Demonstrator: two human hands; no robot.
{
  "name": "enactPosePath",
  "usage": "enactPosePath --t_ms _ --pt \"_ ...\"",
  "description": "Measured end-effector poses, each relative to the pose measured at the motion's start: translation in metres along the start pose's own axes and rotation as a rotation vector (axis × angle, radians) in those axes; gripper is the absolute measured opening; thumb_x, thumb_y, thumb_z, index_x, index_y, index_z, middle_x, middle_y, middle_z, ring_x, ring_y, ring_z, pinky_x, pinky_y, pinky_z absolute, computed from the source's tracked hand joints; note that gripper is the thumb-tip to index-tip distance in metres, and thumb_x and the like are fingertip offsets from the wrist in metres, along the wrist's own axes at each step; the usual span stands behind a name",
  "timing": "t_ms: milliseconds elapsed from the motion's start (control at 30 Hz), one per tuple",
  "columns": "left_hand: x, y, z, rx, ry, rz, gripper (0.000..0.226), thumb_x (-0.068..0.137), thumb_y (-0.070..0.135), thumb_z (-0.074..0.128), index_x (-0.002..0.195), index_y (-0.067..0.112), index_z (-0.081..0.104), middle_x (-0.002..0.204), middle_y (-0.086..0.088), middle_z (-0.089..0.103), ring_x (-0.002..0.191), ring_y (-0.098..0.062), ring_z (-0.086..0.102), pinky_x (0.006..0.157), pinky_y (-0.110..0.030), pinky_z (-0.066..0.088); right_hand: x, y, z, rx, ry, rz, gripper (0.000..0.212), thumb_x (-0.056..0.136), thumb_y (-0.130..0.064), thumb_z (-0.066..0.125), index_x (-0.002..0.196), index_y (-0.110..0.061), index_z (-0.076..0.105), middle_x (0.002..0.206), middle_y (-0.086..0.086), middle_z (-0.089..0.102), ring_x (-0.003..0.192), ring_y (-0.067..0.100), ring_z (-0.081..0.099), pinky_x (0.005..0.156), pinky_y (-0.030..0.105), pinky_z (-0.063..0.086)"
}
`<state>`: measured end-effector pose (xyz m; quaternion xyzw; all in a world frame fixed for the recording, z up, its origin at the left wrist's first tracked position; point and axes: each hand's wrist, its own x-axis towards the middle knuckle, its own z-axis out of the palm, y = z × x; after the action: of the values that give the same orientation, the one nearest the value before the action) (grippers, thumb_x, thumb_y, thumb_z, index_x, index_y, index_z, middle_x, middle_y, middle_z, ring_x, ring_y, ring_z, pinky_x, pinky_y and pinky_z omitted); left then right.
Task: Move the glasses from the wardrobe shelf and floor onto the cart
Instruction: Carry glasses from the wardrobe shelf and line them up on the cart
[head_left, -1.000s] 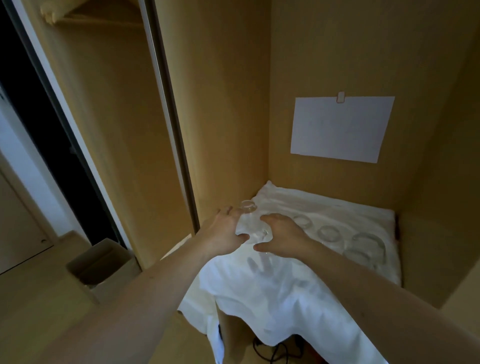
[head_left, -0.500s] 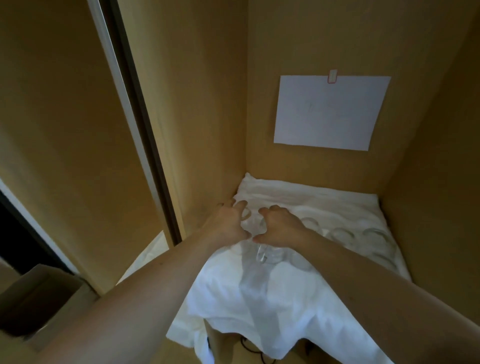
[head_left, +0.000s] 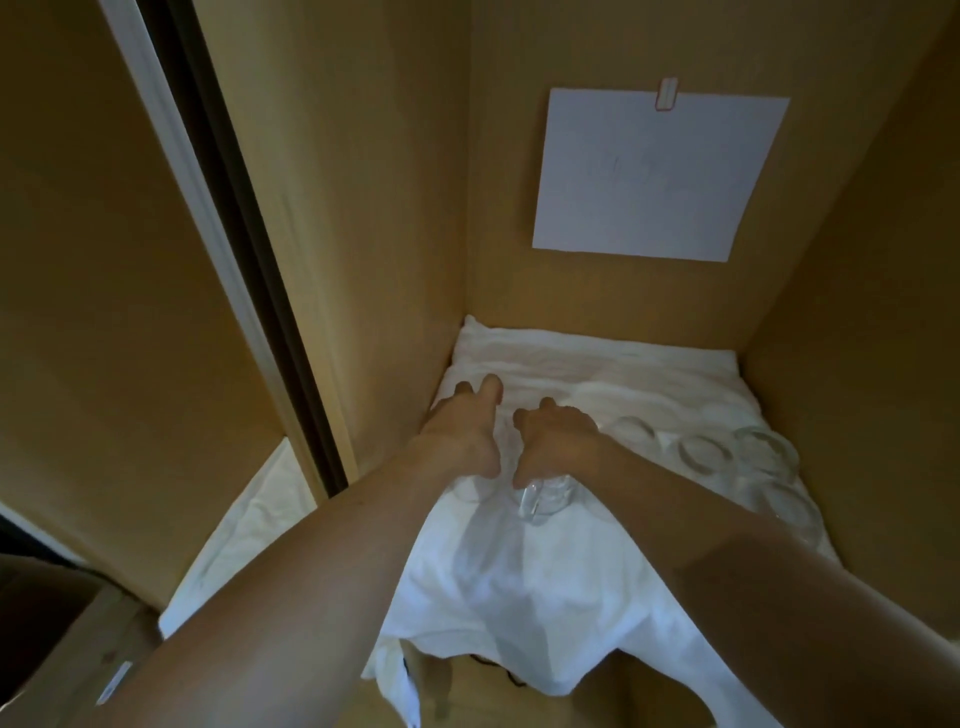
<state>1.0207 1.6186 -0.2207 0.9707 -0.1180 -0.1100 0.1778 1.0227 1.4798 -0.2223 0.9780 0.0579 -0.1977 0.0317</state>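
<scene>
1. Box (head_left: 62, 639): a cardboard box sits at the lower left, nearest to me, outside the wardrobe.
2. Cloth (head_left: 545, 613): a white cloth covers the shelf and hangs over its front edge.
3. Right hand (head_left: 558, 441): my fingers are curled downward over a clear glass (head_left: 540, 499) that stands on the cloth at the front left of the shelf. The thumb lies at the glass's left side. The glass shows only below my knuckles; I cannot tell how firmly it is held.
4. Left hand (head_left: 460, 439): it lies just beside the right hand, fingers extended forward and slightly spread, tips toward the left wall. Something clear shows faintly under the palm; I cannot tell whether the hand holds it.
5. Other glasses (head_left: 706, 457): several clear glasses stand in a cluster on the cloth to the right of my hands, rims up, reaching to the right wall.
6. Paper (head_left: 654, 174): a white sheet hangs on the back wall under a small clip (head_left: 667, 94).
7. Door (head_left: 228, 218): a sliding door edge runs down the left.
</scene>
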Motion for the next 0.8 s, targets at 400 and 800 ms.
enactPosePath --t_ms 400,800 --pt "0.007 -0.005 0.015 -0.008 0.059 -0.052 0.069 0.059 0.010 0.084 0.111 0.024 0.041 0.113 -0.006 0.039 0.095 -0.029 0.056 0.063 -0.032 0.042 0.008 -0.011 0.021 -0.041 0.087 0.130 0.068 0.077 -0.035 0.075 0.134 -0.026 0.040 0.128 0.009 0.038 0.116 0.035 0.045 0.083 0.038 0.048" --pt "-0.012 -0.013 0.028 -0.055 0.225 -0.046 0.067 0.062 0.009 0.078 0.117 0.024 0.041 0.114 -0.006 0.041 0.089 -0.029 0.058 0.055 -0.029 0.038 -0.016 -0.023 0.043 -0.138 0.307 0.099 0.065 0.076 -0.030 0.075 0.131 -0.026 0.041 0.127 0.010 0.037 0.107 0.034 0.045 0.074 0.036 0.040"
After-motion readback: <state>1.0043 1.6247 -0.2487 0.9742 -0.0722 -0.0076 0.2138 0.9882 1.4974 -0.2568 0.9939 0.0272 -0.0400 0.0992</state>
